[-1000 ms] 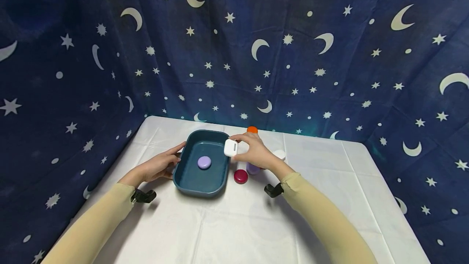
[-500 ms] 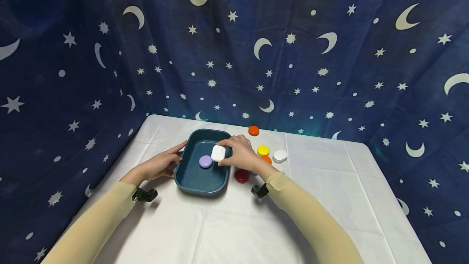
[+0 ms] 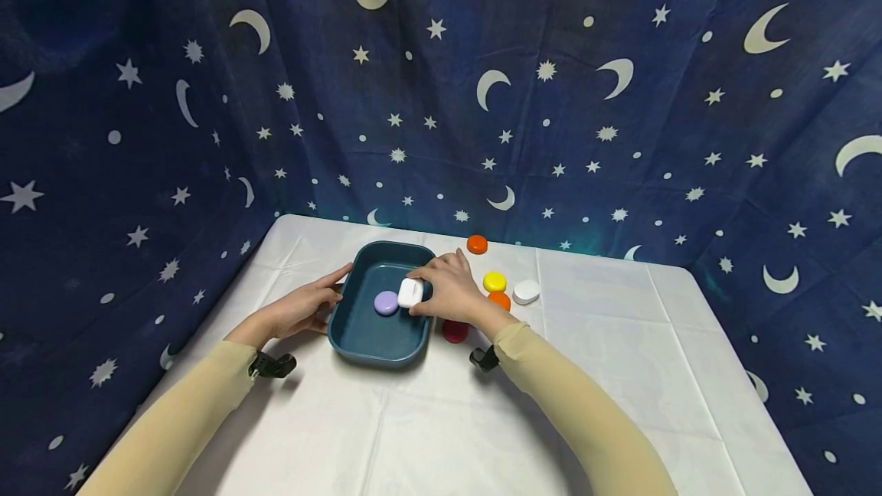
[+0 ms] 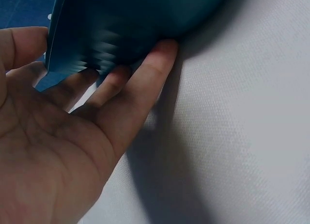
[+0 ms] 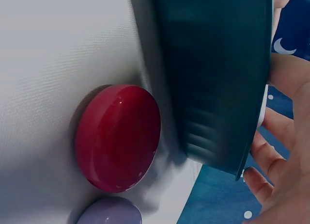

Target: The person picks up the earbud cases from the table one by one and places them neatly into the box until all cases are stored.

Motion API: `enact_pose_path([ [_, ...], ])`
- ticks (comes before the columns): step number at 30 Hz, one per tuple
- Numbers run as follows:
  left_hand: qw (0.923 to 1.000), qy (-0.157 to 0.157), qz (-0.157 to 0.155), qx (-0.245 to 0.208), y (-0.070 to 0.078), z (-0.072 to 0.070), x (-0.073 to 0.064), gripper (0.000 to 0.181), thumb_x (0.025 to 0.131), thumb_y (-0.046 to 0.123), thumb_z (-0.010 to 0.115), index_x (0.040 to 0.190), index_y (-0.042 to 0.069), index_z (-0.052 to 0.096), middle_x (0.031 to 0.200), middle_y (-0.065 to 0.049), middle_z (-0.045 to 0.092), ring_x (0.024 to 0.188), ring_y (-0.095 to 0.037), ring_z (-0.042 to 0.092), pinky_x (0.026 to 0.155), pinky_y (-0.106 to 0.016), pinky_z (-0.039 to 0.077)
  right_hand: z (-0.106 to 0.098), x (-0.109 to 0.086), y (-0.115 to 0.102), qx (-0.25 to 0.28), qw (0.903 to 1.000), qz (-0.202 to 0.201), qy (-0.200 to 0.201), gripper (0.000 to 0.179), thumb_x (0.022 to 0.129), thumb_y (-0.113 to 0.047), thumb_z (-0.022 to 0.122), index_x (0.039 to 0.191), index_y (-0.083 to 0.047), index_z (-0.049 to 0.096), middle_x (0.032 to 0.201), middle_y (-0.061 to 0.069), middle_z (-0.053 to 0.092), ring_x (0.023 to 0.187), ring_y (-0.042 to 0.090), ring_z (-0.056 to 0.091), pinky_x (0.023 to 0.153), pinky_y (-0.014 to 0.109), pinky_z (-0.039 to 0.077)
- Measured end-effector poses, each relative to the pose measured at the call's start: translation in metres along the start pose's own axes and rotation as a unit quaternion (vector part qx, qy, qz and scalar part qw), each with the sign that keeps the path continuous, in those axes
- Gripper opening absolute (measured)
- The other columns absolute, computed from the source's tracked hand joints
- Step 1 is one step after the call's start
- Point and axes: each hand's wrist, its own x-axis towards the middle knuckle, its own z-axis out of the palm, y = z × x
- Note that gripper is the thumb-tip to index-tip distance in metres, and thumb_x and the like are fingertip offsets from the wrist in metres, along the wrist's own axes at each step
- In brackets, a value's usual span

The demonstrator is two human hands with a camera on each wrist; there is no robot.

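Observation:
A blue-green rectangular tub (image 3: 377, 362) stands on the table. Inside lies a round lavender piece (image 3: 386, 303). My left hand (image 3: 298, 314) is at the tub's left side; in the left wrist view its extended fingers (image 4: 145, 83) touch the outer wall. With thumb and fingers my right hand (image 3: 449, 288) pinches a small white rounded-square case (image 3: 410, 293), reaching over the right rim. The case is low in the tub beside the lavender piece; whether it touches the floor I cannot tell. Only a sliver of it shows past the rim in the right wrist view.
Right of the tub lie a dark red round piece (image 3: 455, 331), an orange one (image 3: 499, 301), a yellow one (image 3: 494, 282) and a white one (image 3: 527, 292). Another orange piece (image 3: 477, 244) lies farther back. A lavender piece (image 5: 110, 213) shows near the red one.
My right hand has carried the white case left over the rim and lowered it into the tub, uncovering the yellow and orange pieces. My left hand has stayed at the tub.

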Motion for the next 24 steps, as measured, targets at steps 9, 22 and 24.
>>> enact_pose_path([
  [9, 1.0, 0.004, -0.004, 0.001, 0.001, -0.001, -0.002, 0.073, 0.104, 0.012, 0.04, 0.166, 0.036, 0.009, 0.158, -0.025, 0.032, 0.133, -0.037, 0.042, 0.084, -0.051, 0.055, -0.003, -0.003, 0.005, 0.036, 0.9992, -0.01, 0.012, 0.066, 0.083, -0.056, 0.077, 0.142, -0.028, 0.064, 0.137, 0.001, 0.057, 0.138, 0.029, 0.032, 0.119, 0.058, 0.002],
  [22, 1.0, -0.001, -0.001, -0.002, 0.0, 0.0, -0.002, 0.072, 0.105, 0.011, 0.039, 0.166, 0.036, 0.009, 0.159, -0.025, 0.029, 0.133, -0.038, 0.043, 0.084, -0.051, 0.054, -0.019, -0.018, 0.02, 0.128, 0.991, 0.012, 0.038, 0.066, 0.086, -0.048, 0.079, 0.146, -0.031, 0.059, 0.144, -0.001, 0.05, 0.14, 0.024, 0.029, 0.112, 0.055, 0.025],
  [24, 1.0, -0.001, -0.001, -0.001, -0.001, 0.0, -0.001, 0.072, 0.105, 0.011, 0.039, 0.166, 0.036, 0.009, 0.159, -0.025, 0.028, 0.133, -0.038, 0.042, 0.083, -0.051, 0.054, -0.022, -0.022, 0.024, 0.147, 0.9883, 0.004, 0.042, 0.066, 0.086, -0.045, 0.079, 0.147, -0.03, 0.058, 0.144, -0.002, 0.05, 0.139, 0.024, 0.03, 0.113, 0.056, 0.024],
])
